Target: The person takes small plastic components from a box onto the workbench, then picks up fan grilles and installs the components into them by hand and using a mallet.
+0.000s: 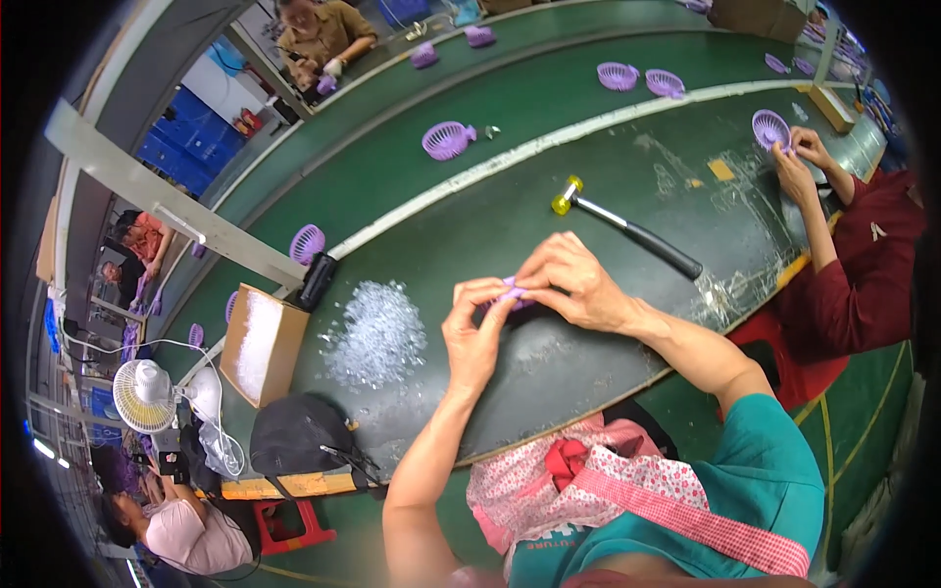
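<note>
Over the dark green bench top (549,367), my left hand (471,328) and my right hand (578,286) meet on one purple plastic part (512,293). Fingers and thumbs of both hands pinch it, and they cover most of it, so its full shape is hidden. To the left of my left hand lies a loose pile of small clear plastic pieces (376,333). A mallet (632,228) with yellow faces and a black grip rests on the bench beyond my right hand.
An open cardboard box (258,345) of clear pieces and a black bag (297,432) stand left. Beyond a white rail, a green conveyor (539,118) carries several purple slatted round parts (448,140). A co-worker's hands (799,162) hold another at right. A fan (145,395) stands far left.
</note>
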Motion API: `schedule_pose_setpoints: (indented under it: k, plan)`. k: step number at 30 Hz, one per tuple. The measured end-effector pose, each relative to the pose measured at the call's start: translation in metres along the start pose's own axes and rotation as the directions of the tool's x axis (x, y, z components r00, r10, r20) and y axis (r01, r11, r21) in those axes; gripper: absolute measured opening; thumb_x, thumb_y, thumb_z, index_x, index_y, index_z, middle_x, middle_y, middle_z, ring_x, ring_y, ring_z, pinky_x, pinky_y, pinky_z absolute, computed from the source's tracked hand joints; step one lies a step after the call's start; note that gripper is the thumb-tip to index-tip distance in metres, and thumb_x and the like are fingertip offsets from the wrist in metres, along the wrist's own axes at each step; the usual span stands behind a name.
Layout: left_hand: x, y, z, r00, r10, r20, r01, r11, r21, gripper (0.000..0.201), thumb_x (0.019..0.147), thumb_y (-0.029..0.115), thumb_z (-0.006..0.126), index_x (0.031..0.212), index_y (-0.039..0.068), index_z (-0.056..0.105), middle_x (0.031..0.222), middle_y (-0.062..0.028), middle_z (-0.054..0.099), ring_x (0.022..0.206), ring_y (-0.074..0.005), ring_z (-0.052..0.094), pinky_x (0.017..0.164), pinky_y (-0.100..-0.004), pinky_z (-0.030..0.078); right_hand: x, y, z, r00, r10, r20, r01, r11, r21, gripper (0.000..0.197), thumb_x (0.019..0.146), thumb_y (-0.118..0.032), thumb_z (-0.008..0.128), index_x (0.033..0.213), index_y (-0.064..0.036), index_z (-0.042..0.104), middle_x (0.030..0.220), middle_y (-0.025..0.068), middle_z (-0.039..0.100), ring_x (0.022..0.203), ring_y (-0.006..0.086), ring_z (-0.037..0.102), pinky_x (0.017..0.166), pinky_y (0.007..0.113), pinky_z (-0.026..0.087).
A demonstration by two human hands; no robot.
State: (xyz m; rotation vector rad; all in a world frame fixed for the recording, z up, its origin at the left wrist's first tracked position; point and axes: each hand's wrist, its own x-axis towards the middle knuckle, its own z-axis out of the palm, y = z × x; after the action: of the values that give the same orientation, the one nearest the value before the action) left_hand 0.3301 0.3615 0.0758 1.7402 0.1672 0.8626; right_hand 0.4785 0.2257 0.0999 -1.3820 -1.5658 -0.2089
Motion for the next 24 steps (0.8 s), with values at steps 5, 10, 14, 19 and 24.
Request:
schedule_pose_setpoints:
  k: [5, 10, 14, 19, 24]
  plan:
    - [0.000, -0.002, 0.007, 0.978, 0.075, -0.195, -0.032, 0.977, 0.211, 0.033, 0.090, 0.009, 0.068, 0.122, 0.005, 0.059, 0.128, -0.0106, 0.057, 0.121, -0.0243, 0.051, 0.103, -0.0359, 0.039, 0.011, 0.011, 0.008, 0.949, 0.309, -0.062, -0.285, 0.925, 0.250, 0.009, 0.088, -0.005, 0.069, 0.091, 0.0024, 0.065, 0.097, 0.0103, 0.065, 0.089, 0.0178, 0.062, 0.079, 0.030, 0.050]
    - [-0.002, -0.028, 0.006, 0.980, -0.134, -0.149, 0.159, 0.972, 0.175, 0.038, 0.098, 0.017, 0.059, 0.132, 0.005, 0.050, 0.131, -0.0121, 0.054, 0.116, -0.0238, 0.052, 0.100, -0.0352, 0.041, 0.072, 0.065, 0.032, 0.895, 0.364, -0.257, -0.309, 0.923, 0.230, 0.016, 0.092, -0.010, 0.067, 0.101, 0.0018, 0.062, 0.106, 0.0107, 0.062, 0.096, 0.0187, 0.062, 0.084, 0.029, 0.050]
    - [-0.001, -0.033, 0.007, 0.982, -0.180, -0.059, 0.188, 0.961, 0.203, 0.033, 0.097, 0.015, 0.060, 0.128, 0.004, 0.054, 0.123, -0.0130, 0.056, 0.104, -0.0215, 0.056, 0.094, -0.0337, 0.046, 0.109, 0.115, 0.088, 0.975, 0.126, -0.185, -0.109, 0.989, 0.098, 0.015, 0.091, -0.010, 0.062, 0.102, 0.0005, 0.058, 0.105, 0.0158, 0.057, 0.095, 0.0317, 0.060, 0.083, 0.038, 0.050]
    - [-0.001, -0.033, 0.004, 0.986, -0.160, -0.051, 0.167, 0.964, 0.209, 0.030, 0.097, 0.014, 0.060, 0.125, 0.003, 0.056, 0.115, -0.0132, 0.058, 0.093, -0.0195, 0.058, 0.088, -0.0327, 0.048, 0.130, 0.169, 0.104, 0.986, 0.129, -0.104, -0.157, 0.925, -0.345, 0.032, 0.085, -0.005, 0.060, 0.116, -0.0007, 0.056, 0.116, 0.0173, 0.058, 0.110, 0.0364, 0.056, 0.092, 0.047, 0.045]
    - [0.000, -0.032, 0.012, 0.986, -0.167, 0.000, 0.163, 0.961, 0.223, 0.030, 0.095, 0.013, 0.061, 0.124, 0.003, 0.057, 0.113, -0.0126, 0.059, 0.092, -0.0194, 0.059, 0.085, -0.0320, 0.050, 0.127, 0.242, 0.066, 0.840, 0.526, -0.134, -0.495, 0.639, -0.589, 0.042, 0.077, -0.002, 0.059, 0.119, 0.0000, 0.058, 0.119, 0.0187, 0.059, 0.107, 0.0377, 0.061, 0.089, 0.050, 0.050]
